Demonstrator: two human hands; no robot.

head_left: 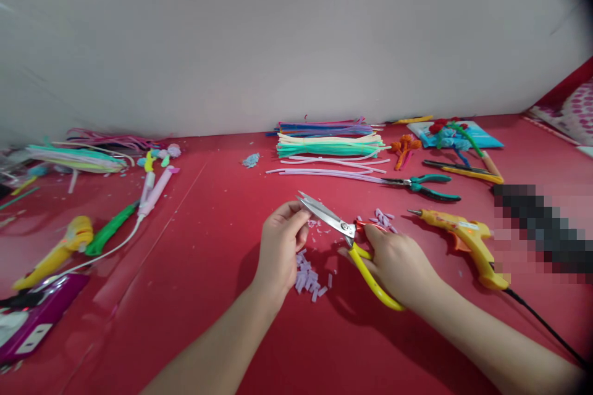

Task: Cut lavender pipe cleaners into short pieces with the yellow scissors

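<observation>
My right hand [401, 265] is wrapped round the handles of a pair of scissors [330, 216] with one yellow and one red grip. Their blades point up and to the left, slightly parted at the tips. Close against the blades, my left hand [280, 247] has its fingers pinched together; whatever is between them is too small or hidden to make out. Below the hands lies a pile of short lilac pipe cleaner pieces [306, 278]. More cut lilac pieces [383, 220] lie behind my right hand, and fine lilac bits are scattered under the blades.
Bundled pipe cleaners [328, 145] lie at the back, with loose lilac pipe cleaners [324, 173] before them. Green-handled pliers [421, 185] and a yellow glue gun [463, 237] are on the right. A pink curling-iron-like tool [156, 191] and a purple power strip [44, 318] are left.
</observation>
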